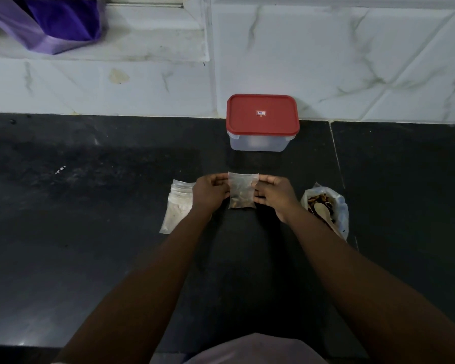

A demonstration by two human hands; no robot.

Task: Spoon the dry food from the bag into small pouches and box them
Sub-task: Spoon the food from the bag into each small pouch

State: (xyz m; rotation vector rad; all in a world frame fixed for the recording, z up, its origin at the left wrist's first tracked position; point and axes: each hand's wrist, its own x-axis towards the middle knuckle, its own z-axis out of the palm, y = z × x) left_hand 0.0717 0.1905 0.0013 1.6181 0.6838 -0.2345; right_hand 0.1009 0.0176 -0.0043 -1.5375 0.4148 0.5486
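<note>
Bottom centre of frame: bit of pale clothing (250, 349), both forearms reaching fwd over the dark desk (90, 245). Mid-frame, the left hand (210, 191) and right hand (275, 195) hold one small clear pouch (242, 191) between them. Each hand pinches a side edge near the top, thumb in front and fingers behind. The pouch hangs upright w/ dark food in its lower half; can't tell if its bottom touches the desk or if the top is sealed. Looks like the closing step. Risks: if the top isn't fully pressed shut, food could spill when the pouch is tipped or dropped into the box. Pulling the edges apart too hard could pop it open, and the thin plastic may slip from a fingertip pinch. Just left of the left hand is a pile of empty pouches (177, 206), lying flat, partly under the wrist. At right, near the right hand, is the open bag (342, 214) of dry food w/ the spoon (323, 212) resting inside; an elbow swing could knock it over. Further back, centre, is the box (259, 141) against the tiled wall (352, 61). Its red lid (262, 114) is on, so that blocks boxing: one hand must let go to open it. Upper left is a purple cloth (55, 24), well apart from the rest.
</note>
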